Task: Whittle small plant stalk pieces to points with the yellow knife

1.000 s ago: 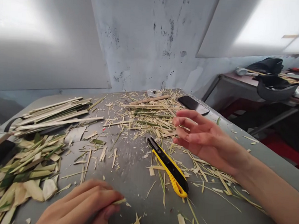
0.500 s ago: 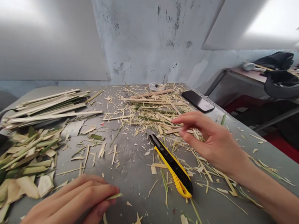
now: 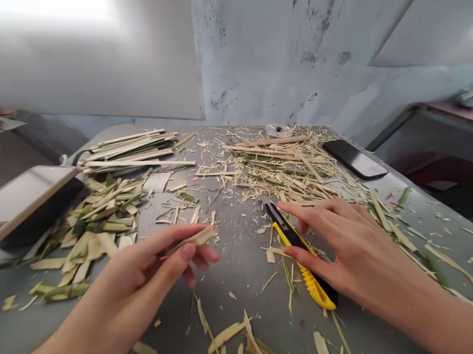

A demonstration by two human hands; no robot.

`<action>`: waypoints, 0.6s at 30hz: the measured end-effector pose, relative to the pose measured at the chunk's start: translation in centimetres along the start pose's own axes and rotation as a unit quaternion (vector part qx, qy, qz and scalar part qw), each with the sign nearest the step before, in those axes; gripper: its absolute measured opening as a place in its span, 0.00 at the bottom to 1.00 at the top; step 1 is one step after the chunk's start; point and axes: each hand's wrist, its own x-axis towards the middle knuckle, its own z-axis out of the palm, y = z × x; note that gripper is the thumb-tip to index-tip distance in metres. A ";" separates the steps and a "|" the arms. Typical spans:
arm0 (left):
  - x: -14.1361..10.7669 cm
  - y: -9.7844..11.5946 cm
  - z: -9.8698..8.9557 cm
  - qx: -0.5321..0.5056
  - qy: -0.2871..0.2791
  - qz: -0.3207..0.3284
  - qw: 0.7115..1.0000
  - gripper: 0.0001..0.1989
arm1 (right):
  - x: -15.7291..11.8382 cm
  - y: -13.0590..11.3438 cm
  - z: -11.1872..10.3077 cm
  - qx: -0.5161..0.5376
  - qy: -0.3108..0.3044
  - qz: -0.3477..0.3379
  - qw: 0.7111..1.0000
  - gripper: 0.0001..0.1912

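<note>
1 stained wall (image 3: 262,57) rises beyond both hands, and 1 grey table (image 3: 231,282) spreads beneath them. Left of the person's left hand lies a dark object with a glossy white top (image 3: 25,187); what it is cannot be told.

2 bare hands reach over the surface. The right hand (image 3: 335,251) is partly open, palm down, its thumb and forefinger parted across the cutter and holding nothing lifted; whether they touch it cannot be told. The left hand (image 3: 144,278) is closed, thumb pressing a short pale strip (image 3: 197,239) against its curled fingers.

Ahead of and between the hands is a loose heap of splinters (image 3: 276,171), with longer sticks among it. Beyond the left hand, a bundle of pale sticks (image 3: 134,153) lies roughly side by side. Nearer that hand, on its left, green and cream shavings (image 3: 100,212) are piled up.

1 yellow and black cutter (image 3: 313,286) lies slantwise under the right hand, blade tip showing past the forefinger. 1 dark phone (image 3: 354,158) rests flat beyond the right hand. Farther ahead, between the hands, sits 1 clear disc (image 3: 278,130). Smallest is a red fleck (image 3: 195,180), ahead of the left hand.
</note>
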 end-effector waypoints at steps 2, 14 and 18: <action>0.2 0.4 0.1 -0.139 -0.015 -0.086 0.986 0.12 | -0.3 -0.2 0.7 -0.017 -0.009 0.008 1.000 0.30; 0.1 1.2 -0.1 -0.331 -0.054 -0.191 0.923 0.10 | -0.6 3.0 -1.8 0.327 0.015 0.277 0.904 0.24; -0.1 1.3 0.1 -0.357 -0.071 -0.204 0.909 0.08 | -0.5 1.7 -1.3 0.499 -0.041 0.316 0.806 0.20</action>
